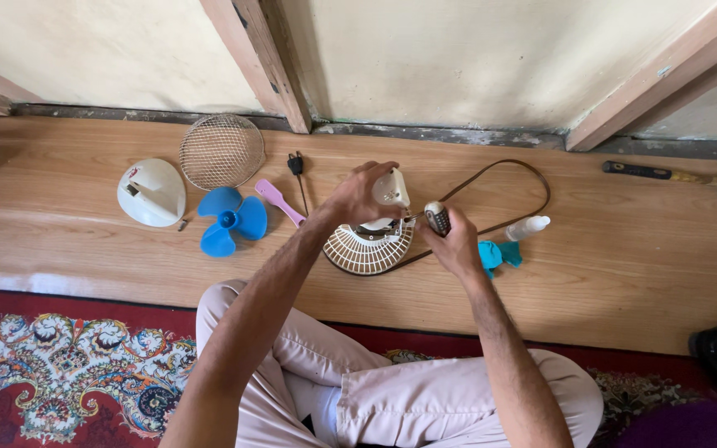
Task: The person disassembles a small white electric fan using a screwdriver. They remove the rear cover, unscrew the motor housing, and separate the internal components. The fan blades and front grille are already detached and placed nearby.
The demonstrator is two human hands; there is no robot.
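off: blue blade [231, 220], wire guard [221, 151], white cover [152, 192]
left grip [362, 196]: closed on motor housing [390, 189]
right grip [453, 241]: closed on screwdriver [436, 217]
left: rear grille [369, 248] attached

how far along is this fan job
Done: the blue blade, wire grille and white cover lie off to the left. In hand: the left hand steadies the motor housing on the rear grille; the right hand holds a screwdriver to it. Left: housing and rear grille look still joined.
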